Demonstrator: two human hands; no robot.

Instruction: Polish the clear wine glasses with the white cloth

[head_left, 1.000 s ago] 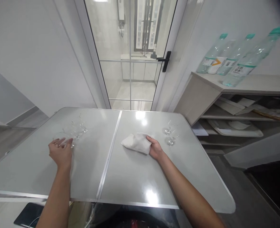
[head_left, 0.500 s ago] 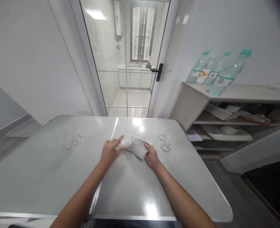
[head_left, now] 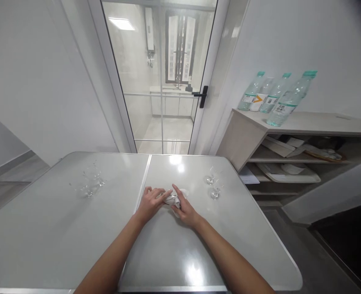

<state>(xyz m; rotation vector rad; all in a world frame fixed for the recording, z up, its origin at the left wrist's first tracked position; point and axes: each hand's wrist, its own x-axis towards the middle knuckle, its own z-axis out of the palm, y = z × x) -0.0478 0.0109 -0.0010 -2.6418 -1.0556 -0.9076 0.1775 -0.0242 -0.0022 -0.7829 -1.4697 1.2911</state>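
Observation:
My left hand (head_left: 151,203) and my right hand (head_left: 184,208) meet at the middle of the grey table (head_left: 168,253). Between them lies a bunched white cloth (head_left: 176,197). My right hand's fingers are closed on the cloth, with the forefinger stretched over it. My left hand's fingers curl around a small clear glass (head_left: 169,199), which is pressed into the cloth and mostly hidden by it. A group of clear glasses (head_left: 90,182) stands on the table's left half. Two more clear glasses (head_left: 213,185) stand to the right of my right hand.
A glass door (head_left: 162,77) with a black handle stands behind the table. At the right, a low shelf unit (head_left: 293,122) carries several water bottles (head_left: 275,98) on top and trays and papers inside. The table's right edge borders dark floor.
My left hand left the glasses at the left and came over to the cloth with a glass. The cloth has been gathered into a small bunch between both hands.

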